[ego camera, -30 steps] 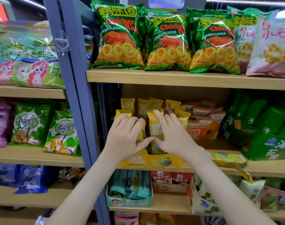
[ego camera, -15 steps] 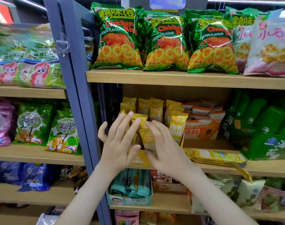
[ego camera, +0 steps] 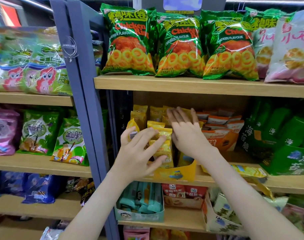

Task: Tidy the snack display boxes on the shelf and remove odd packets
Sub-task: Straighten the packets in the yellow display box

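Gripping upright yellow packets [ego camera: 162, 148], left hand [ego camera: 139, 155] curls; right hand [ego camera: 187, 135] lies spread flat.

The yellow display box [ego camera: 178, 173] sits at the front edge of the middle shelf [ego camera: 289, 186], a cartoon figure on its low front wall, with yellow packets [ego camera: 162, 148] standing in rows inside, the front ones leaning unevenly. Just right of it, an orange display box [ego camera: 224, 141] holds upright orange-and-white packets [ego camera: 218, 119]. A long yellow packet [ego camera: 248, 171] lies flat on the shelf before that box, possibly another kind; its print is blurred.
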Demonstrator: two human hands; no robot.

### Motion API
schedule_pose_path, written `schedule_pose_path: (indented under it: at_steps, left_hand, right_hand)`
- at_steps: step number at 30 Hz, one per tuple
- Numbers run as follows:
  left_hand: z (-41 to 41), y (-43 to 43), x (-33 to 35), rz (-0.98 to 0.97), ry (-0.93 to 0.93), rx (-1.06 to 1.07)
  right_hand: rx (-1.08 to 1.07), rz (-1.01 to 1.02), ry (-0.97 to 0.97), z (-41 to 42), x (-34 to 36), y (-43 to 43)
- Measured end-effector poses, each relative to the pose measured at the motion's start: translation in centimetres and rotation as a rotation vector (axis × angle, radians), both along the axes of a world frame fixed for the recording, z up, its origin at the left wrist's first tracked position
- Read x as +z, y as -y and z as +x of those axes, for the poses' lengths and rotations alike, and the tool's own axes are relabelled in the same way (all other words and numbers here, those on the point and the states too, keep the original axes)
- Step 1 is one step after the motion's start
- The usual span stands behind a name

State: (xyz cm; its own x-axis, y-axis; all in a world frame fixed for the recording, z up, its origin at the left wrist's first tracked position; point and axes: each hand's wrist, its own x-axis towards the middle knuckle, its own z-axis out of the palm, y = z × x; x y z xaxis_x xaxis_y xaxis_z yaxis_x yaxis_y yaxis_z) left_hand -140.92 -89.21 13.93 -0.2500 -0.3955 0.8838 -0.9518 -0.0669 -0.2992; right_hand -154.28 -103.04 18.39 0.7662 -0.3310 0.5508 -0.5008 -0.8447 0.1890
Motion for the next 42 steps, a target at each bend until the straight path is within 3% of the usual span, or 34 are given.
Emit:
schedule_pose_path:
  at_steps: [2, 10, 14, 18, 20, 27, 34, 38, 42]
  left_hand:
    - [0.3, -0.1, 0.6, 0.009, 0.009, 0.001]
    - [1.2, 0.1, 1.7, 0.217, -0.050, 0.007]
    - [1.0, 0.6, 2.2, 0.288, 0.004, -0.042]
    - [0.7, 1.0, 2.4, 0.314, -0.021, -0.040]
    - [0.7, 1.2, 2.5, 0.337, -0.062, 0.001]
    - [1.1, 1.5, 3.6, 0.376, -0.068, 0.063]
    - [2.7, -0.5, 3.4, 0.325, -0.081, 0.123]
    - [0.9, -0.2, 3.4, 0.334, -0.054, 0.090]
    - [-0.2, 0.4, 3.7, 0.400, -0.140, 0.008]
  right_hand:
    - [-0.040, -0.023, -0.093, 0.4, -0.1, 0.0]
    - [-0.080, 0.026, -0.065, -0.1, 0.2, -0.1]
    - [0.070, 0.288, 0.005, -1.1, 0.4, 0.4]
    - [0.277, 0.785, 0.174, -3.1, 1.2, 0.4]
    - [0.338, 0.907, 0.271, -3.7, 1.4, -0.1]
    - [0.253, 0.467, 0.115, -2.5, 0.5, -2.5]
    - [0.226, 0.378, 0.149, -3.6, -0.2, -2.8]
    - [0.221, 0.258, -0.021, -3.4, -0.7, -3.7]
    - [0.246, 0.311, -0.135, -4.3, 0.3, -3.3]
